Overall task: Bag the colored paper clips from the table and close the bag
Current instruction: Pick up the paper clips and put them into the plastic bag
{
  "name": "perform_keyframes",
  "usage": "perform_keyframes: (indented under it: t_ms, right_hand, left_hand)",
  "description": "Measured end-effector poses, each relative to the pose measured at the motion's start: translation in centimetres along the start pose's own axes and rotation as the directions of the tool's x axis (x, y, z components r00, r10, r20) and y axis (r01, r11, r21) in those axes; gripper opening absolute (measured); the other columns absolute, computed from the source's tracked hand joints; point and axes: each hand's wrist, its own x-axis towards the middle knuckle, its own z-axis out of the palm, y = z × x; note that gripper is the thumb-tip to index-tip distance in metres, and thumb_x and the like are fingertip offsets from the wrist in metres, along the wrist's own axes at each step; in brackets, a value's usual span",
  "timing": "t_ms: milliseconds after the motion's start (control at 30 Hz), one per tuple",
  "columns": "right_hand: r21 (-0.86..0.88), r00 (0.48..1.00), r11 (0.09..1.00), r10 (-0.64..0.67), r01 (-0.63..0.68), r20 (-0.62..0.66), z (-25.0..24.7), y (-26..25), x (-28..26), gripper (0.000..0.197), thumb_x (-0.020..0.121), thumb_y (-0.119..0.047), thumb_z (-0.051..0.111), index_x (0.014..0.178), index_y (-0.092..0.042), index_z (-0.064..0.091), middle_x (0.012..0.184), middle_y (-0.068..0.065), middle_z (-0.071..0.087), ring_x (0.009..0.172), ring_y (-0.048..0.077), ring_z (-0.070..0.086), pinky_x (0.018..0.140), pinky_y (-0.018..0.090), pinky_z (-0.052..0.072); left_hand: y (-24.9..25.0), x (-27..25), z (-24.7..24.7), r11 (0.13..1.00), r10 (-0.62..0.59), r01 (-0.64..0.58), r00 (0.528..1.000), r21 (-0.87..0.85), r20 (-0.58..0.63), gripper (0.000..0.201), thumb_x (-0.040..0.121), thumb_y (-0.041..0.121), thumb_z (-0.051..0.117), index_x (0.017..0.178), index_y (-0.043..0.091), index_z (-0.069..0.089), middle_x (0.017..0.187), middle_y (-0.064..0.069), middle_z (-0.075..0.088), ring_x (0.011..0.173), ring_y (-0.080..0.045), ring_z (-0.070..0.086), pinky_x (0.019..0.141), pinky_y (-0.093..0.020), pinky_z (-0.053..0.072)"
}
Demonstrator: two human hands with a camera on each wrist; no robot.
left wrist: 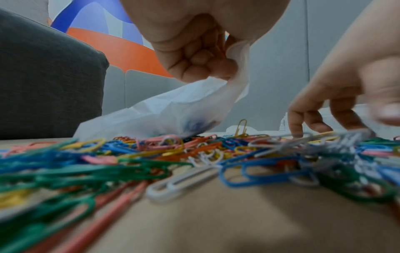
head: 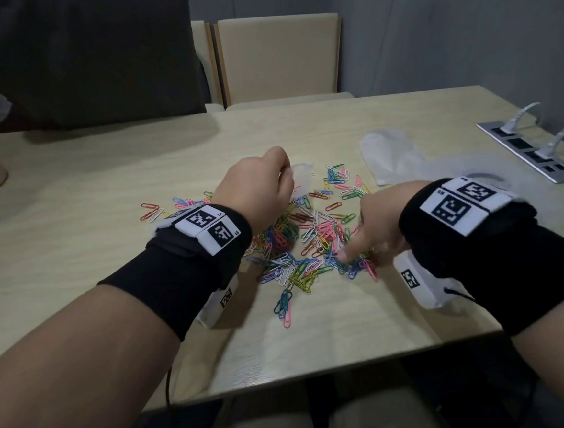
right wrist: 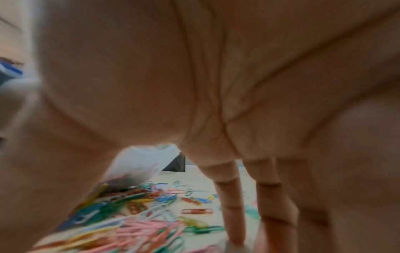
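A heap of colored paper clips point(head: 304, 242) lies spread over the middle of the beige table point(head: 104, 200). My left hand point(head: 258, 185) hovers over the heap's far side and pinches the rim of a small clear plastic bag point(left wrist: 164, 109), which hangs down onto the clips with a few clips inside. My right hand point(head: 373, 230) reaches down into the heap's near right side, fingers point(right wrist: 229, 196) stretched straight with their tips on the clips point(right wrist: 138, 227). The right wrist view is blurred.
Another crumpled clear bag point(head: 391, 158) lies on the table to the right of the heap. A power strip point(head: 532, 150) with white plugs sits at the far right edge. Chairs point(head: 278, 58) stand behind the table, a dark cushion point(head: 76, 57) at the back left.
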Motion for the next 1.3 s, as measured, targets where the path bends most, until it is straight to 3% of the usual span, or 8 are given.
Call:
perform_keyframes:
  t_ms: [133,267,433,533,733,967,1200,1300]
  right_hand:
    - [0.218,0.999,0.976,-0.034,0.028,0.023,1.4,-0.7,0.1,0.048,0.064,-0.034,0.089,0.095,-0.007,0.065,0.08,0.002,0.077,0.069,0.016,0.073,0.072,0.029,0.06]
    - [0.273,0.99,0.957,-0.065,0.098,-0.128,1.4,-1.9,1.3,0.026,0.077,-0.027,0.08,0.075,-0.011,0.059,0.069,0.002,0.064,0.052,0.012,0.053,0.044,0.021,0.039]
    - [0.274,0.974,0.948,-0.109,0.162,-0.198,1.3,-2.7,2.6,0.076,0.072,-0.062,0.072,0.125,-0.012,0.05,0.116,0.009,0.055,0.091,0.022,0.058,0.067,0.03,0.048]
    - [0.223,0.971,0.958,-0.136,0.18,-0.197,1.4,-3.5,2.7,0.083,0.072,-0.058,0.074,0.139,-0.021,0.041,0.137,0.012,0.038,0.112,0.029,0.056,0.085,0.035,0.047]
    - [0.083,0.942,0.969,-0.205,0.234,-0.266,1.2,-4.1,3.6,0.031,0.086,-0.024,0.069,0.114,-0.012,0.063,0.111,0.009,0.067,0.098,0.027,0.065,0.076,0.031,0.051]
    - [0.094,0.944,0.975,-0.17,0.203,-0.284,1.5,-2.8,3.8,0.021,0.087,-0.019,0.063,0.104,-0.008,0.068,0.105,0.011,0.07,0.096,0.027,0.066,0.072,0.029,0.049]
    - [0.37,0.93,0.904,-0.075,0.216,-0.36,0.9,-1.5,3.2,0.016,0.084,-0.018,0.067,0.096,-0.007,0.07,0.097,0.009,0.072,0.094,0.025,0.067,0.085,0.036,0.057]
    - [0.653,0.925,0.702,-0.023,0.285,-0.379,0.0,-1.2,2.7,0.01,0.082,-0.011,0.071,0.075,-0.012,0.064,0.077,0.005,0.068,0.081,0.023,0.069,0.082,0.037,0.059]
  left_hand:
    - [0.0,0.0,0.1,1.0,-0.007,0.007,1.0,0.005,0.007,0.02,0.096,0.03,0.04,0.1,0.014,0.052,0.078,-0.01,0.066,0.073,-0.032,0.057,0.063,-0.037,0.045]
    - [0.0,-0.1,0.1,1.0,-0.011,0.011,1.0,0.006,0.005,0.02,0.097,0.031,0.04,0.1,0.015,0.052,0.077,-0.01,0.066,0.073,-0.032,0.057,0.063,-0.037,0.045]
    - [0.0,-0.1,0.1,1.0,-0.011,0.011,1.0,0.011,-0.006,0.02,0.096,0.03,0.041,0.099,0.015,0.052,0.075,-0.009,0.065,0.071,-0.03,0.056,0.06,-0.034,0.041]
    - [0.0,-0.1,0.1,1.0,-0.004,0.004,1.0,0.005,-0.006,0.02,0.096,0.03,0.041,0.1,0.014,0.053,0.075,-0.01,0.065,0.072,-0.031,0.057,0.061,-0.037,0.044]
    - [0.0,-0.1,0.1,1.0,-0.001,0.001,1.0,0.007,-0.006,0.02,0.097,0.03,0.041,0.101,0.014,0.053,0.077,-0.01,0.066,0.073,-0.032,0.056,0.061,-0.035,0.041]
    - [0.1,-0.1,0.0,1.0,0.005,-0.006,1.0,0.013,0.014,0.02,0.097,0.031,0.04,0.101,0.015,0.051,0.076,-0.009,0.065,0.071,-0.03,0.057,0.062,-0.037,0.045]
    - [0.1,-0.1,0.0,1.0,0.0,0.0,1.0,0.005,0.012,0.019,0.097,0.031,0.04,0.1,0.016,0.051,0.075,-0.008,0.065,0.071,-0.03,0.056,0.06,-0.035,0.043]
    - [0.0,-0.1,0.0,1.0,0.006,-0.006,1.0,0.009,0.012,0.02,0.097,0.031,0.04,0.1,0.015,0.051,0.075,-0.009,0.065,0.07,-0.031,0.056,0.06,-0.036,0.043]
